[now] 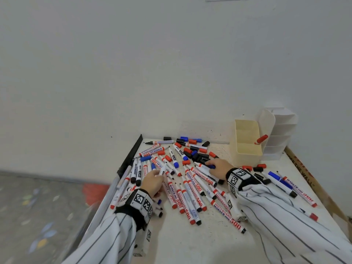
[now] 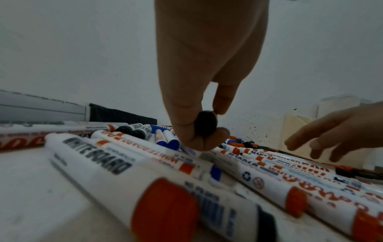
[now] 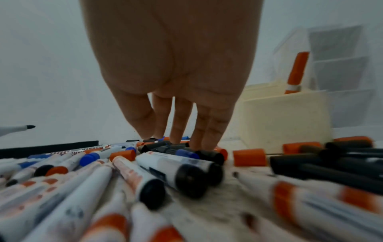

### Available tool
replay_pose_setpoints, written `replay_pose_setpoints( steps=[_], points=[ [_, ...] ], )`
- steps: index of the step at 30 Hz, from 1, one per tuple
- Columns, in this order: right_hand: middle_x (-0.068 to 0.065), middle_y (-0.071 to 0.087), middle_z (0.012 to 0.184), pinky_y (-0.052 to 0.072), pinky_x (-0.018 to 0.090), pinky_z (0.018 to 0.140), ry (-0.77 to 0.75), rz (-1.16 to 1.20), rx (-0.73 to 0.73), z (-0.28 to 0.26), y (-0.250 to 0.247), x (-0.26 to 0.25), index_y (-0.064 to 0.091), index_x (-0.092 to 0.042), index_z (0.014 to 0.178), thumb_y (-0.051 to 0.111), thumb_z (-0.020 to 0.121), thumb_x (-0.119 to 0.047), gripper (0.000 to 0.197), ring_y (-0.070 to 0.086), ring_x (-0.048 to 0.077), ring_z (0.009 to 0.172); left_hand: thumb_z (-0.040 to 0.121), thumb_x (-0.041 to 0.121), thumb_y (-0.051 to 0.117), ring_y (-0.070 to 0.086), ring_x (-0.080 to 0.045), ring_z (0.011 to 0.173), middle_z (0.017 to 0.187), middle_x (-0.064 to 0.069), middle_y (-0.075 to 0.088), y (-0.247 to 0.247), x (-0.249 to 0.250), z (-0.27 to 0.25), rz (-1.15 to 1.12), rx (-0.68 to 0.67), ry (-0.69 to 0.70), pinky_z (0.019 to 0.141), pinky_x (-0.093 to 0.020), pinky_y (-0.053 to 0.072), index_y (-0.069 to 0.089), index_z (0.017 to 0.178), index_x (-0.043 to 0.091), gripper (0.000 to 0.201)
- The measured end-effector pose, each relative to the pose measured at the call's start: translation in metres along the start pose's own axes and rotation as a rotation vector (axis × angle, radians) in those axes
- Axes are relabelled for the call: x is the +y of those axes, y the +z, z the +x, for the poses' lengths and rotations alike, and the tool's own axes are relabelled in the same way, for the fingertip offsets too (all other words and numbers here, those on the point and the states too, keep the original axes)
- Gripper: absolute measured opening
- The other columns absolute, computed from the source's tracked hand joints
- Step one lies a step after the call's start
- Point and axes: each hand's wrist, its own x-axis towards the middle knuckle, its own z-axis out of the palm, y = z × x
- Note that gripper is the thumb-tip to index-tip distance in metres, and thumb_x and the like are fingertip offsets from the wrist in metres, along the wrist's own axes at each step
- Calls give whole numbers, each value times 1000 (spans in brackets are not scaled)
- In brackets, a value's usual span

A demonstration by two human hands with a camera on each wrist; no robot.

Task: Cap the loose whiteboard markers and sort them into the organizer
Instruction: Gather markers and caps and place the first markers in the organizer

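Markers cover most of the table, lying flat and crossing one another, most with their long axes running from the near edge toward the far edge. Loose caps in black, red and blue are heaped near the far edge, just left of the cream organizer, which stands in the far right corner. 1 capped red marker already leans in that organizer, cap end up. A white tiered organizer stands just behind it, against the wall.

Your left hand grips 1 black whiteboard marker between thumb and fingers, lifted above the pile. Its long axis points away from you toward the far edge; the black butt end faces your wrist. The tip end is not clearly shown, so you cannot confirm from these views whether it is uncapped. This raised hold appears intended to present the far end for capping.

Your right hand reaches into the cap heap with its fingers extended downward, fingertips touching the black and blue caps. Nothing is visibly pinched; treat this hand as not yet gripping.

Select a black cap to match the barrel. Align the cap opening with the marker axis before pressing.
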Motion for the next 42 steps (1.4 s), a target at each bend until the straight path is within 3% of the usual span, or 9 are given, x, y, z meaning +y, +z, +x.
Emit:
replay_pose_setpoints(
  steps=[6,13,20,24,26,29,34,39,42],
  points=[
    [10,50,135,42,37,100,-4,-77,61,47,2,-32,42,-17,135,52,90,-22,46,51,27,118,93,18,49,51,-10,57,104,-7,57,-5,4,19,0,4,25,52,-24,49,38,140,16,48],
    [6,50,131,46,31,92,72,-235,59,75,12,-42,43,-21,134,53,89,-34,48,53,21,111,95,18,48,47,-7,56,85,3,52,-2,8,29,16,-27,64,48,-19,42,43,135,16,40],
    [3,56,102,42,23,76,112,-166,29,83,8,-50,52,-14,106,60,87,-23,22,50,14,85,94,21,48,50,-7,58,91,4,56,0,8,32,72,-48,76,49,-17,42,46,133,19,39],
    [4,56,101,41,22,76,49,-48,133,73,-6,-50,46,-17,95,61,86,-21,19,50,13,83,92,25,55,60,-13,80,112,0,58,1,8,26,117,-34,133,67,-23,51,47,132,19,42],
    [4,56,105,41,22,77,-26,59,159,63,-15,-50,46,-19,98,61,87,-20,18,51,14,85,91,24,56,58,-11,78,111,1,58,3,9,22,131,-21,162,64,-20,50,49,130,20,40],
    [0,55,105,39,22,78,-147,166,112,43,-28,-51,52,-22,107,58,89,-20,19,52,14,90,90,20,58,54,-9,75,110,1,58,6,14,16,134,1,223,68,-21,49,55,126,19,35],
    [1,56,107,39,25,83,-268,168,41,9,-34,-47,55,-25,100,60,87,-16,17,52,12,90,90,18,58,59,-15,97,115,0,59,15,22,0,109,-65,287,89,-29,51,56,127,18,37],
    [6,62,100,47,26,79,-307,222,59,-17,-32,-38,56,-28,87,64,81,-8,22,59,21,86,91,19,56,54,-8,87,117,-3,62,27,29,-17,118,-164,338,88,-29,49,56,127,21,35],
    [-6,59,87,47,27,82,-307,329,129,-29,-27,-31,57,-27,79,62,83,-10,18,58,18,87,92,24,55,56,-9,91,113,2,61,33,33,-25,135,-180,332,88,-30,49,56,127,22,35]
  ],
)
